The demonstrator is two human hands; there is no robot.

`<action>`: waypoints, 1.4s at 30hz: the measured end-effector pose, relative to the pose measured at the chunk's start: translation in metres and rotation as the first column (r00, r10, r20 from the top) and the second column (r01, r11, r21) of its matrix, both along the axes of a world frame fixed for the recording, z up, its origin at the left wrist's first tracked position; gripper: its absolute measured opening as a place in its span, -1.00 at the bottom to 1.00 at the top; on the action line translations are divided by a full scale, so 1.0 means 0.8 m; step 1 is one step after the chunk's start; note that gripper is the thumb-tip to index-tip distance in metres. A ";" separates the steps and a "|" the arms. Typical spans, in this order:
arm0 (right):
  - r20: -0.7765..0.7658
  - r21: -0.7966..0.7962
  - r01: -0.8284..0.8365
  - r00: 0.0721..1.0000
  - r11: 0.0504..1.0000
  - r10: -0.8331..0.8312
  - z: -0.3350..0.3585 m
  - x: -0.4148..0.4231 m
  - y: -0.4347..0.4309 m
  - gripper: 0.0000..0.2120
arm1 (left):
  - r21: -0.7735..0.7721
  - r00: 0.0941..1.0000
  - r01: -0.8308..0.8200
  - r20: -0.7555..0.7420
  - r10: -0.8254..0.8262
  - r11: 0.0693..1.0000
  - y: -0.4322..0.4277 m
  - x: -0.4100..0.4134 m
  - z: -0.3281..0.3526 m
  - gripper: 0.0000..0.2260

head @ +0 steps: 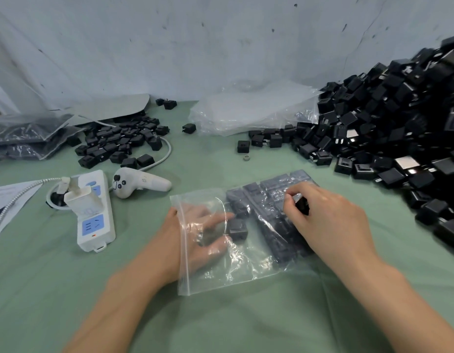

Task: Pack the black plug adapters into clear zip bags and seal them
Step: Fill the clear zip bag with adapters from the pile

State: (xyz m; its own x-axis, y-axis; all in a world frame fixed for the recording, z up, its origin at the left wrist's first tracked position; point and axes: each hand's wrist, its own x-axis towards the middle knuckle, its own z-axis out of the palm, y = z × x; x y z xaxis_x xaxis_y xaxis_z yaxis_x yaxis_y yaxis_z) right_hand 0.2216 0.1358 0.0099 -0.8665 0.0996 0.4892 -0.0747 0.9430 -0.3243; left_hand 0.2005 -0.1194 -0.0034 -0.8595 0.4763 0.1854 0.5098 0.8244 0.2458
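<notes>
A clear zip bag (221, 271) lies flat on the green cloth, its open mouth facing left. Rows of black plug adapters (274, 225) fill its right half. My left hand (173, 238) reaches in through the mouth, and its straight fingers touch a single adapter (237, 229) inside. My right hand (330, 220) rests on top of the packed rows with its fingers curled round a black adapter (302, 205). I cannot tell whether that adapter is inside or on top of the plastic.
A big heap of loose black adapters (399, 118) fills the right side. A smaller pile (119, 141) lies at back left, next to filled bags (22, 138). Empty clear bags (246, 115) sit at the back. A white power strip (93, 215) and a white controller (142, 184) lie to the left.
</notes>
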 end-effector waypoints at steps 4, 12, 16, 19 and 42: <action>-0.015 0.042 0.002 1.000 0.999 -0.002 -0.001 -0.004 0.000 -0.87 | 0.080 0.992 0.084 -0.105 -0.075 0.993 0.017 -0.003 0.001 -0.55; -0.024 0.050 -0.010 1.000 0.999 0.011 -0.003 -0.007 0.005 -0.83 | 0.238 0.992 0.009 -0.122 0.020 0.971 0.028 -0.011 0.002 -0.77; -0.016 0.001 -0.002 1.000 1.000 0.002 -0.001 -0.006 0.004 -0.83 | 0.270 0.994 -0.026 -0.098 0.055 0.962 0.032 -0.010 0.004 -0.81; -0.001 -0.155 -0.040 0.999 0.987 0.040 0.001 -0.007 0.004 -0.81 | 0.288 0.993 -0.031 -0.099 0.062 0.957 0.032 -0.009 0.000 -0.79; -0.168 -0.790 -0.465 0.792 0.400 0.587 0.029 0.024 -0.036 -0.67 | 0.804 0.960 -0.258 0.278 0.046 0.536 0.049 0.054 0.058 -0.73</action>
State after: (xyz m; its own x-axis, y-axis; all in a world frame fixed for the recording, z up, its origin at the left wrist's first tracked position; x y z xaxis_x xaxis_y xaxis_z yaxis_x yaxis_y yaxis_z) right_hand 0.2409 0.1073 0.0333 -0.9261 -0.1250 0.3559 -0.3691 0.1054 -0.9234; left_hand 0.2439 -0.0802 0.0431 -0.9686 0.0595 0.2415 0.2486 0.2582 0.9336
